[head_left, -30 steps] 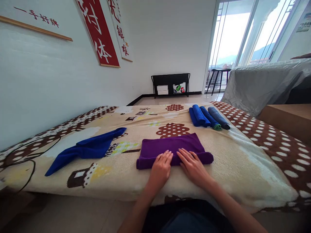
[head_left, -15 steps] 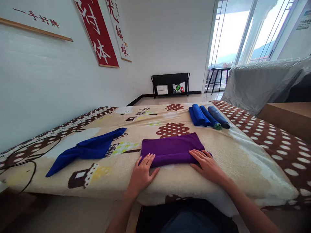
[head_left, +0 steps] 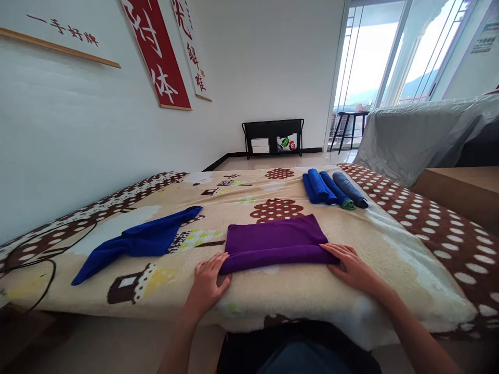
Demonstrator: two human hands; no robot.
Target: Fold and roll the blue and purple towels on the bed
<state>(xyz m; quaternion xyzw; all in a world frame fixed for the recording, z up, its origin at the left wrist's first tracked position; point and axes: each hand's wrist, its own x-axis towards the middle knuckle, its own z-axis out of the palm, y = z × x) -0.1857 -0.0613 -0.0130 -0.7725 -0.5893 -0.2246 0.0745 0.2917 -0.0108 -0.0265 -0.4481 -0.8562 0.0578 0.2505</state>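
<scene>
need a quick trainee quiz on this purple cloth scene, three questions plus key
1. True or false: the purple cloth is completely rolled up.
2. What lies to its left? A) the stool B) the loose blue cloth C) the grey roll
3. Fill in: the left hand and right hand rest at opposite ____ of its rolled near edge.

Key: 1 false, its far part lies flat; 2 B; 3 ends
</scene>
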